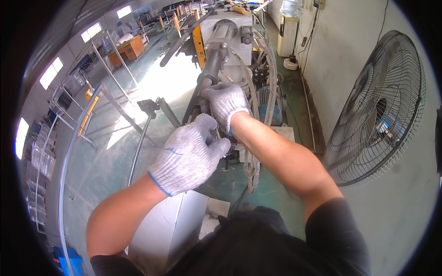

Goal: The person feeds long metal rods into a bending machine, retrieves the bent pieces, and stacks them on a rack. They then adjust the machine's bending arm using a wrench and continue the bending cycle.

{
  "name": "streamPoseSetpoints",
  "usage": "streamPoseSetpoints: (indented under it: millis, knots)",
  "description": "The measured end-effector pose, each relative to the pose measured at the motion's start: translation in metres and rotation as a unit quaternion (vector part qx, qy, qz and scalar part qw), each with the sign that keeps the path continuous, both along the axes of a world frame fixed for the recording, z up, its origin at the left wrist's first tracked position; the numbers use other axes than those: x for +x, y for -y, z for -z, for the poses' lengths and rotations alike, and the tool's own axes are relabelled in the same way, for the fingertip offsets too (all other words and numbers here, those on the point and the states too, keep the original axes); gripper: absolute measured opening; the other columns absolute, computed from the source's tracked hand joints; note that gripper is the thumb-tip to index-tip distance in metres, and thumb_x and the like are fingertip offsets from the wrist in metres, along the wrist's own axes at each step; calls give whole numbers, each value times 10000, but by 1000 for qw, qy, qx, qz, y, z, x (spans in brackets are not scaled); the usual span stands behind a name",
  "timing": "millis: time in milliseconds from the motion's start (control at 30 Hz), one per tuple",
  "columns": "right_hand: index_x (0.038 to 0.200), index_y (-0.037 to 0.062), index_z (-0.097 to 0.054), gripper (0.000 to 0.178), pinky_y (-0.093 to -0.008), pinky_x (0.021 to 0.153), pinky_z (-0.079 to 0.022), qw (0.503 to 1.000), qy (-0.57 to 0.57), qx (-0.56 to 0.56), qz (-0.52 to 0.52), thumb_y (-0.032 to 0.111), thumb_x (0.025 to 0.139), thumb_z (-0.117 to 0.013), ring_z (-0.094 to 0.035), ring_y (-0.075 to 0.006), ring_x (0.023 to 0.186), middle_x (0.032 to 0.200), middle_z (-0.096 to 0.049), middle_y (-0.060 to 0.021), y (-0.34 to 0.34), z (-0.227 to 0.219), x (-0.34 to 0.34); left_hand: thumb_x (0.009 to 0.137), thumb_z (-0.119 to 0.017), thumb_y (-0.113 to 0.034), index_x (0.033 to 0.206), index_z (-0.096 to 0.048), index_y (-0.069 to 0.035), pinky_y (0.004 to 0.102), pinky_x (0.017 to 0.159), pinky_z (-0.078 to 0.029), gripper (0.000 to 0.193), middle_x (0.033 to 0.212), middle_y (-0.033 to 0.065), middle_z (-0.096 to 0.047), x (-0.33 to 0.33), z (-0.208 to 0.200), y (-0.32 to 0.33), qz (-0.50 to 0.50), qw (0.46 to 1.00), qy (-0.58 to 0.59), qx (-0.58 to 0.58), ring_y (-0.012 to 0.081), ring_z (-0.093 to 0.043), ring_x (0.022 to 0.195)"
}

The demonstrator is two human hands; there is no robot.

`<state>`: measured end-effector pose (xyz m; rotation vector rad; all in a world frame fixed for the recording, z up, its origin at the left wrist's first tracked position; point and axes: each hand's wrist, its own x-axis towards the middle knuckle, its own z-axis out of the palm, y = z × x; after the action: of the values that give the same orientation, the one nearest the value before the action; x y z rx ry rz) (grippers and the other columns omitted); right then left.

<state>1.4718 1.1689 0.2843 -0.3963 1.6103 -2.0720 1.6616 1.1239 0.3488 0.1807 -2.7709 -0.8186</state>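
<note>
Both of my hands wear grey knitted gloves and work close together at the near end of a long machine. My right hand (225,103) lies curled over a dark metal shaft (212,69), its fingers closed near a joint in the machine. Just below and to the left, my left hand (191,154) is bent, thumb and forefinger curving round a small part between them. What the left fingers hold is mostly hidden by the glove. Beyond the hands, a grey metal cylinder (222,37) joins a pale boxy housing (241,43).
Pale hoses (271,69) hang along the machine's right side. A large wire-caged fan (377,110) stands by the right wall. A thin metal rod (140,147) rises at the left, near a metal rail (69,175). White panels (172,225) stand below my left forearm.
</note>
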Motion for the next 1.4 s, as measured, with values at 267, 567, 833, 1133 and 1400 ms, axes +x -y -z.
streamPoseSetpoints:
  millis: [267,567,833,1133,1400]
  knots:
    - [1112,-55,-791,221,-355,659,-614,996,49,-51,51,155,1044,-779,-741,-187,685,860,-794,-100,2,13,1,968,-721,-89,1332,-667,67,424,667,-638,400,976,204,-766,-21,7,0,-98,976,81,176,276,-781,716]
    - [1062,-20,-779,278,-363,592,-600,995,36,-87,10,250,1121,-756,-726,-192,627,839,-772,-96,-28,33,-17,904,-752,-57,1323,-684,85,309,525,-487,448,863,90,-706,-9,-22,2,-169,944,27,283,163,-649,599]
    - [1288,-27,-722,288,-438,908,-684,911,233,-300,-159,237,1171,-725,-794,-264,987,1095,-780,-138,-5,79,-3,909,-727,-80,1281,-736,74,300,485,-398,402,803,61,-656,-4,-31,11,-190,932,1,310,124,-590,554]
    - [1553,-75,-588,537,-468,1167,-606,936,128,-281,-168,115,1090,-783,-755,-287,1226,1354,-736,-142,8,96,16,934,-716,-88,1273,-726,110,310,499,-411,392,834,84,-687,15,-24,8,-223,946,-9,235,136,-601,563]
    - [1586,-83,-597,578,-537,1139,-624,886,183,-377,-197,210,1114,-755,-767,-310,1274,1409,-751,-162,-10,104,-2,1025,-652,-42,1289,-753,55,312,626,-510,300,900,95,-733,8,12,23,-197,977,-51,70,120,-630,668]
